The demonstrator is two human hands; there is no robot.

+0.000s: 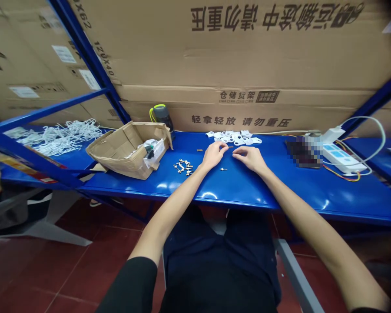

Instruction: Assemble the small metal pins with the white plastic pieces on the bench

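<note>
My left hand [214, 153] is over the blue tabletop with thumb and fingers closed in a pinch. What it holds, if anything, is too small to make out. Just to its right, my right hand [251, 158] has its fingers curled together, their tips facing the left hand; whatever they grip cannot be made out. Behind both hands lies a pile of white plastic pieces with round holes [237, 138]. A single small brass-coloured fitting with a thin pin [223, 169] lies in front of the hands. Several similar fittings [183, 166] form a loose group left of my left forearm.
An open cardboard box [124, 165] with packets stands left, before a dark bottle [163, 115]. A small brown piece [200, 150] lies nearby. White wire-like parts [65, 137] cover the left table. Right are a blurred dark object [303, 152] and a power strip [343, 157] with cables.
</note>
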